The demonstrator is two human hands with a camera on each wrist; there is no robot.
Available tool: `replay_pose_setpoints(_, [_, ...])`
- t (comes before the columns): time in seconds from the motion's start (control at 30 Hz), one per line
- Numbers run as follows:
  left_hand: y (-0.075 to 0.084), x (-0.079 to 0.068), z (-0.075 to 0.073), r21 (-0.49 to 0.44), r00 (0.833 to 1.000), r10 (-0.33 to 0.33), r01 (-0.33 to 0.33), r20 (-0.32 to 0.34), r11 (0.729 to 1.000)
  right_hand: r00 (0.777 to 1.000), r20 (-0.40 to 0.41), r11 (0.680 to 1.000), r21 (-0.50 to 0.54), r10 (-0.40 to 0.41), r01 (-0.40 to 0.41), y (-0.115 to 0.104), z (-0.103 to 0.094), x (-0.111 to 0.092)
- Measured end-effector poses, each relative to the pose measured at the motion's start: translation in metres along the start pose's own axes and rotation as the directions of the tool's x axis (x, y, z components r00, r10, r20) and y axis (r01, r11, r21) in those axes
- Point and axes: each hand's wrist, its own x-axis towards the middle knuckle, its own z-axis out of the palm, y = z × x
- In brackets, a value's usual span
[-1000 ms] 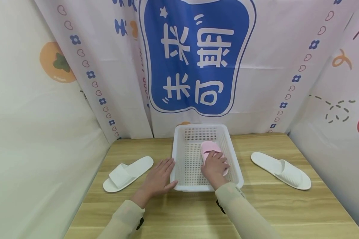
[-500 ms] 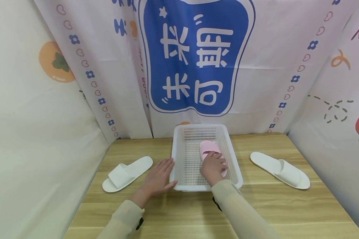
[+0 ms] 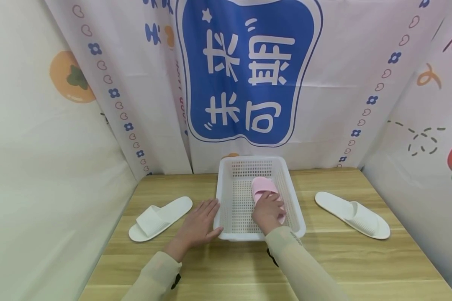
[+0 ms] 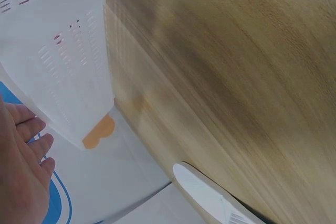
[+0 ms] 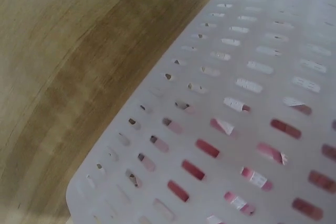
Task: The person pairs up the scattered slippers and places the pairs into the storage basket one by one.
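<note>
A pink slipper (image 3: 263, 184) lies inside the white perforated basket (image 3: 224, 173), towards its right side, strap end pointing to the back. Over the slipper's near half, my right hand (image 3: 268, 210) grips it with bent fingers; the thumb is hidden from the head view. My left hand (image 3: 200, 225) lies with extended fingers along the basket's left rim, the thumb touching the near left corner. In the left wrist view the fingers of the left hand (image 4: 23, 166) show beside the basket wall (image 4: 58, 61). Through the slots of the basket wall (image 5: 173, 98), the right wrist view shows pink patches.
One white slipper (image 3: 161, 219) lies on the wooden table (image 3: 226, 271) left of the basket, and another white slipper (image 3: 353, 215) lies to the right. A printed cloth (image 3: 245, 75) hangs behind the table's back edge, with more cloth at both sides.
The pink slipper has turned slightly and its near end has shifted a little towards me with my right hand. The right forearm moved slightly left. My left hand stays on the basket rim.
</note>
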Motion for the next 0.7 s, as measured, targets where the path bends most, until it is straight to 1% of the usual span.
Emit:
replay_pose_setpoints(0.23, [0.0,0.0,0.0002,-0.011,1.0,0.002,-0.002,0.008,1.0,1.0,0.007,1.0,0.004,-0.004,0.004,0.0011,-0.0019,-0.0047])
replay_pose_setpoints(0.47, [0.001,-0.0002,-0.0008,-0.008,1.0,-0.011,0.011,0.029,1.0,1.0,0.024,1.0,0.023,-0.017,0.017,0.0027,-0.0008,-0.0046])
replay_pose_setpoints(0.7, [0.0013,0.0001,-0.0021,-0.009,0.999,-0.019,0.019,0.042,1.0,0.999,0.012,0.999,0.006,-0.041,0.041,0.0048,0.0001,-0.0046])
